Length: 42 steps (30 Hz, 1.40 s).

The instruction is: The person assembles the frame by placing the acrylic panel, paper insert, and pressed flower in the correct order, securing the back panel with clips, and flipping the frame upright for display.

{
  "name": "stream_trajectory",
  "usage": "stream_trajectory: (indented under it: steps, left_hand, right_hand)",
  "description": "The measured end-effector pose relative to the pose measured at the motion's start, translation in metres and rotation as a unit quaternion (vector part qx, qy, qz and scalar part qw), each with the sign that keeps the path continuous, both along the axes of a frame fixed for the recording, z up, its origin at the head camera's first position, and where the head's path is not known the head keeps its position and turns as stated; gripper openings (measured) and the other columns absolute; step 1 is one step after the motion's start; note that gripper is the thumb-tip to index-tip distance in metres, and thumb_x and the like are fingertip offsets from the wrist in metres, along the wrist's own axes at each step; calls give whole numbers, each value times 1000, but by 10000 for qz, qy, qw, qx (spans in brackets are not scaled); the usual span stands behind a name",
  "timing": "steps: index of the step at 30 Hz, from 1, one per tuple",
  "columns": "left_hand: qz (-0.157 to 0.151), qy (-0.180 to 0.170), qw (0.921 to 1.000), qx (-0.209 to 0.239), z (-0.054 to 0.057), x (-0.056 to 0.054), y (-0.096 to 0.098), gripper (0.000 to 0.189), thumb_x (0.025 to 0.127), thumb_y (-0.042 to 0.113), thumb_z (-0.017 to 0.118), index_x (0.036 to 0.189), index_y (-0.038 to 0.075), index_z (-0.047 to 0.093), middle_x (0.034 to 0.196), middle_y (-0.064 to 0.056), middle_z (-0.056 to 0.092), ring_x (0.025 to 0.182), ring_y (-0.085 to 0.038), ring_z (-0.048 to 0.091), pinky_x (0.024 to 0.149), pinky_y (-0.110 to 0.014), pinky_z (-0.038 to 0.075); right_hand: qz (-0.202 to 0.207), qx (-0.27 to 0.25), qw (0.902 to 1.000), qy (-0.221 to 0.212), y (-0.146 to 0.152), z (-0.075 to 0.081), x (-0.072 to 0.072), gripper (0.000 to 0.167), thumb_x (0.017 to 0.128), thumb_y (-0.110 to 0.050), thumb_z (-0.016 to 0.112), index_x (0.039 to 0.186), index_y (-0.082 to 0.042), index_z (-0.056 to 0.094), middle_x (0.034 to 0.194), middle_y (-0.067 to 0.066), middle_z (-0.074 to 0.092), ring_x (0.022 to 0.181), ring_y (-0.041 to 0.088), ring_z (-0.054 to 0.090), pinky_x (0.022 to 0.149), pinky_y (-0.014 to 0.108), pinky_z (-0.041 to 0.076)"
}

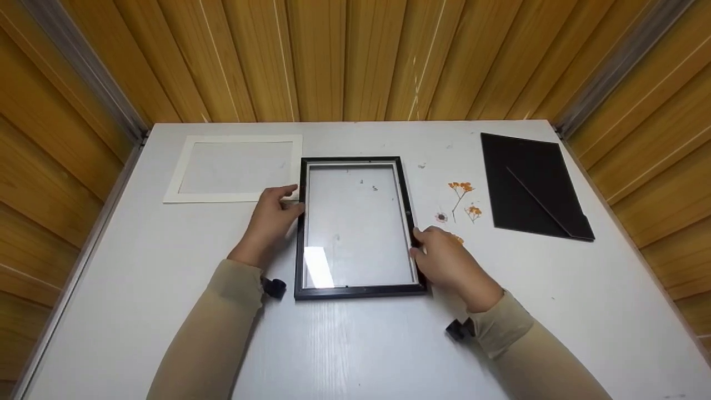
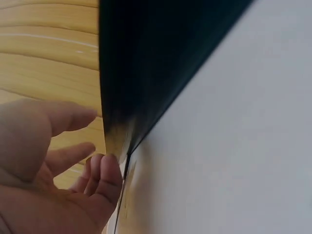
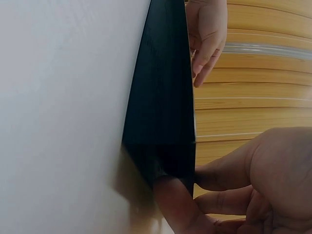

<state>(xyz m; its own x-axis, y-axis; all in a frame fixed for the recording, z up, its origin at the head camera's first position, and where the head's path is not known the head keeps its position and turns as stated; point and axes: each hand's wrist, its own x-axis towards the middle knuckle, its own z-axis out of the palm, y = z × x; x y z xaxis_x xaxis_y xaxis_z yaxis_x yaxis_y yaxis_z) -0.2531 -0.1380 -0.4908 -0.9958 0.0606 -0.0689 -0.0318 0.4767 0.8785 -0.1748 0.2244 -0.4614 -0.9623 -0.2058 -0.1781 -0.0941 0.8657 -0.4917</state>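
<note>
A black picture frame [image 1: 355, 290] with a clear pane lies upright in the middle of the white table, its lower part nearest me. My right hand [image 1: 447, 258] grips its right side near the lower corner; in the right wrist view one finger of the right hand [image 3: 273, 180] lies against the frame's dark outer side [image 3: 158, 87]. My left hand [image 1: 270, 219] is at the left side, fingers loosely bent and fingertips by the edge. In the left wrist view the left hand [image 2: 58, 170] has fingertips close to the frame's side [image 2: 146, 58]; contact is unclear.
A cream mat board [image 1: 178, 183] with a rectangular window lies at the back left. To the right are orange dried flowers [image 1: 460, 188], a small round flower [image 1: 441, 217], and a black backing board [image 1: 533, 194] with a strut. Wood-look panels [image 1: 316, 61] close off the table's back.
</note>
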Motion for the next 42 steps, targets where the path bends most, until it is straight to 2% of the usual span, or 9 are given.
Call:
stream_trajectory:
  steps: [7,12,14,18,23,27,32,37,42]
  left_hand:
    - [1366,183,9887,596,1,-8,-25,73,109,28,72,171,3,44,174,-26,37,134,-37,55,112,-46,54]
    - [2658,123,9571,1150,0,-16,-54,94,104,32,81,179,13,27,179,-18,11,163,-36,32,136,-42,38]
    - [3025,7,9449,1252,0,-19,-69,103,103,35,84,181,18,20,179,-14,7,172,-31,19,142,-38,29]
    - [3508,-280,9296,1097,-1,-17,-104,114,100,43,86,183,24,11,184,-6,3,175,-24,11,143,-34,25]
    - [3695,-418,9282,-118,-10,-11,-142,123,96,55,86,184,18,7,188,-6,-2,174,-33,7,144,-48,24]
    - [3620,-464,9262,-948,-19,-9,-156,130,95,64,82,182,7,5,188,-14,-2,170,-42,8,141,-62,21]
    - [3441,-531,9233,-1623,-20,-6,-158,124,95,70,77,174,-11,26,182,-29,10,164,-50,16,136,-69,24]
    - [3359,-594,9211,-1879,-19,-3,-157,113,96,69,77,164,-16,44,176,-34,25,160,-53,23,132,-71,27]
    - [3406,-754,9195,-1812,-16,-4,-159,114,95,69,79,169,-8,40,175,-34,29,159,-53,26,131,-71,27]
  right_hand:
    - [33,46,10000,58,1,0,0,56,113,-16,62,161,10,53,144,33,68,135,48,68,114,62,58]
    - [53,74,9999,126,2,-1,0,55,113,-16,62,160,10,53,144,33,68,134,48,69,114,62,58]
    - [51,74,9999,129,2,-1,0,55,113,-16,62,160,11,54,144,33,68,135,49,68,114,63,58]
    - [94,88,9998,162,1,-2,1,55,113,-16,63,160,11,54,145,34,68,136,50,68,114,63,59]
    - [70,66,9999,132,1,-2,3,55,113,-16,63,160,11,53,145,33,68,135,49,69,113,62,59]
    - [5,-22,10000,54,2,-1,4,56,114,-16,63,161,11,52,143,32,68,134,47,69,112,62,59]
    - [17,-42,10000,51,2,-1,5,55,114,-17,63,161,10,52,142,30,69,134,47,69,112,61,59]
    - [50,11,9999,97,1,-1,4,55,113,-16,63,160,11,53,142,30,69,134,47,69,112,62,59]
    - [79,59,9999,116,-1,-1,3,56,113,-17,63,161,11,52,143,32,68,135,48,68,114,63,58]
